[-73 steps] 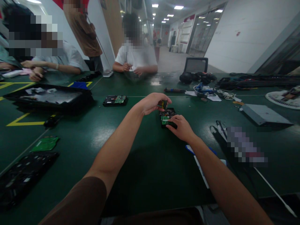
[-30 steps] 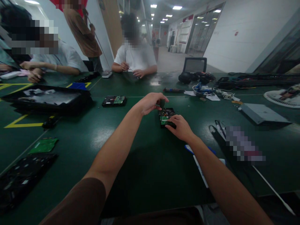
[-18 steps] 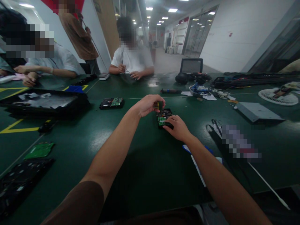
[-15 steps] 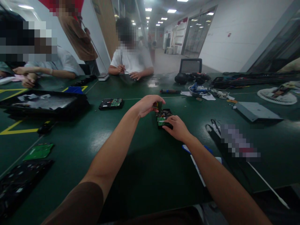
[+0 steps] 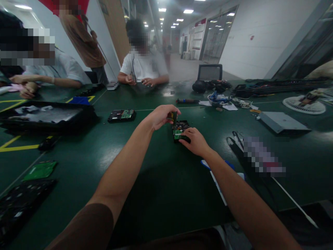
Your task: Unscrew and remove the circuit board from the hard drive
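A hard drive (image 5: 178, 134) lies on the green table, its green circuit board and black casing facing up. My left hand (image 5: 163, 116) is closed around the handle of an upright screwdriver (image 5: 174, 118), dark with a bit of yellow, above the drive's far left part. Whether its tip touches a screw is too small to tell. My right hand (image 5: 194, 141) grips the drive's near right edge, thumb and fingers bent over it. Part of the drive is hidden under those fingers.
Another hard drive (image 5: 121, 115) lies left of my hands. Nearer left are a loose green circuit board (image 5: 40, 170) and a black drive casing (image 5: 23, 205). A black tray (image 5: 85, 113) stands beyond them. Blue-and-white items (image 5: 218, 187) lie under my right forearm. Co-workers sit opposite.
The whole view has shifted slightly. Both hands stay at the same drive, with the screwdriver still upright. The person opposite has moved their hands a little.
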`<move>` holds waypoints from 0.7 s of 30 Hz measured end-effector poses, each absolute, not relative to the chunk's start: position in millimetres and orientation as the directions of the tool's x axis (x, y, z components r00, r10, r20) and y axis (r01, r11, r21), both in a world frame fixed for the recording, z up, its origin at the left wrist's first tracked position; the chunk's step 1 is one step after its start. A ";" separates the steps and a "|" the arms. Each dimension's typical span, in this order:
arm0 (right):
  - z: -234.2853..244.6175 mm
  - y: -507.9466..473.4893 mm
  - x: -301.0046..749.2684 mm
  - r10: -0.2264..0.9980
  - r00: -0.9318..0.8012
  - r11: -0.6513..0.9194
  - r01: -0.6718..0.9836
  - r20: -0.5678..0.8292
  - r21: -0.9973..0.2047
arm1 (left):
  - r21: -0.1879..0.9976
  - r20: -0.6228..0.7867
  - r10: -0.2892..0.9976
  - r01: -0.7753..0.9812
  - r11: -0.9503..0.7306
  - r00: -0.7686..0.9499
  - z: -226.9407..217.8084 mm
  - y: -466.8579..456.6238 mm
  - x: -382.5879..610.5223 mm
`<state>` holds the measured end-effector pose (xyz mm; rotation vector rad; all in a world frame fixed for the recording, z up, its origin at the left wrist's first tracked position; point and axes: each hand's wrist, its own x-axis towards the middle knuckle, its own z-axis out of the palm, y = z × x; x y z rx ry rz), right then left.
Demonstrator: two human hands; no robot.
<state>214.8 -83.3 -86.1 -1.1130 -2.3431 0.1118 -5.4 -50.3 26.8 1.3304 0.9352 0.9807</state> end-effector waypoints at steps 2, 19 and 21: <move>-86.8 -83.3 214.7 0.740 -0.511 0.653 0.700 0.438 -0.287 | 1.000 0.005 0.935 -0.027 0.005 0.356 28.6 -52.6 -4.8; -89.8 -80.4 214.8 0.749 -0.505 0.645 0.703 0.428 -0.299 | 1.000 0.025 0.909 -0.015 -0.021 0.415 28.5 -55.7 -4.6; -90.2 -80.1 214.6 0.748 -0.507 0.645 0.706 0.428 -0.292 | 0.998 -0.003 0.903 -0.051 0.028 0.429 27.8 -55.7 -3.9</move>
